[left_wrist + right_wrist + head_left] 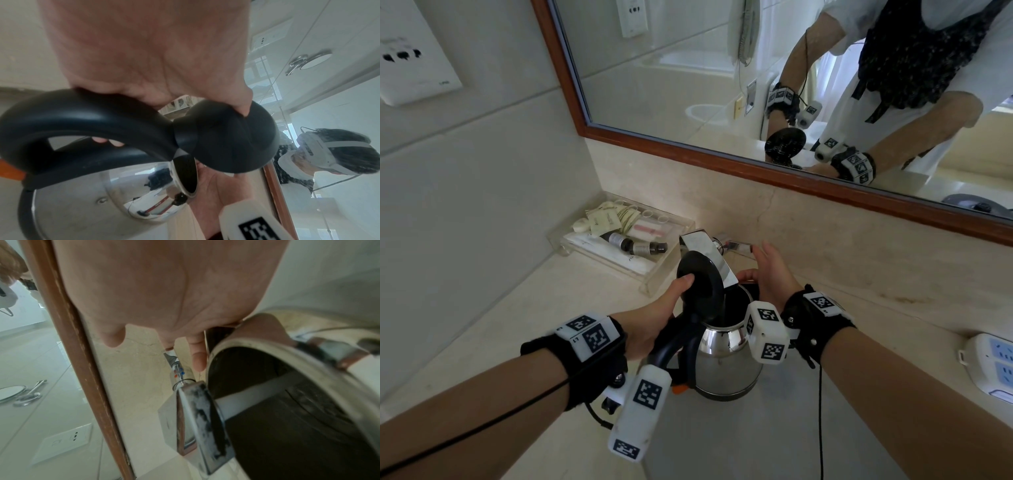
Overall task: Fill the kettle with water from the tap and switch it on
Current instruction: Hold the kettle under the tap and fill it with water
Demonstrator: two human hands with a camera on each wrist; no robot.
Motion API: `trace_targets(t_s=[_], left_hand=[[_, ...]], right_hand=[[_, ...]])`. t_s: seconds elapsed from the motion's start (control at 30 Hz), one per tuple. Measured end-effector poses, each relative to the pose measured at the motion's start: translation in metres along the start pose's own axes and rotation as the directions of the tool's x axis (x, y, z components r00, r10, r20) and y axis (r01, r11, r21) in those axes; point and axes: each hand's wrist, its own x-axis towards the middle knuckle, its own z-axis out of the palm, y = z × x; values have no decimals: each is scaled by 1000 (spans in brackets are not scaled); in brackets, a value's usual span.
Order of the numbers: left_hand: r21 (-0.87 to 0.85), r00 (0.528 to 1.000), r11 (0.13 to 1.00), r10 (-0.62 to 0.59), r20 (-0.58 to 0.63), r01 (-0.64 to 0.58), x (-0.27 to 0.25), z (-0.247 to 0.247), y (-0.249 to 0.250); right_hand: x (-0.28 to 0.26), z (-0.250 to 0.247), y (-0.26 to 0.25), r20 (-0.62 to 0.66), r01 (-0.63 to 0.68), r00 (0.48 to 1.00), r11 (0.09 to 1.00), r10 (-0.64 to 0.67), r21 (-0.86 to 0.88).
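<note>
A steel kettle (726, 356) is held under the chrome tap (705, 246), its black lid (700, 277) tipped open. My left hand (664, 308) grips the black handle (674, 339), with the thumb pressing on the lid. The left wrist view shows the same hold, handle (82, 116) and lid (232, 138) under my left hand (154, 56). My right hand (770, 274) is beside the kettle's mouth, fingers straight towards the tap lever (738, 245). In the right wrist view the spout (197, 418) hangs over the kettle's rim (267, 344), and a pale band like running water crosses the opening.
A clear tray (650, 284) of toiletries stands behind the kettle on the left. A wood-framed mirror (688, 144) runs along the back wall. A white power strip (989, 366) lies on the counter at right. An orange switch (678, 389) shows at the foot of the handle.
</note>
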Motion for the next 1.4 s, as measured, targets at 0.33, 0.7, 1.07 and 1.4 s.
trace_targets(t_s=[0.33, 0.7, 1.07, 1.4], left_hand=[[-14, 1000, 1000, 19, -13, -19, 0, 0, 0], [-5, 1000, 1000, 23, -9, -23, 0, 0, 0], [-6, 1000, 1000, 19, -1, -19, -2, 3, 1], [-28, 999, 999, 39, -32, -40, -4, 7, -2]], right_hand=[[-1, 1, 0, 4, -2, 1000, 1000, 2, 17], [0, 0, 0, -10, 5, 1000, 1000, -5, 16], [5, -2, 0, -15, 2, 1000, 1000, -1, 19], [4, -5, -7, -38, -2, 999, 996, 5, 86]])
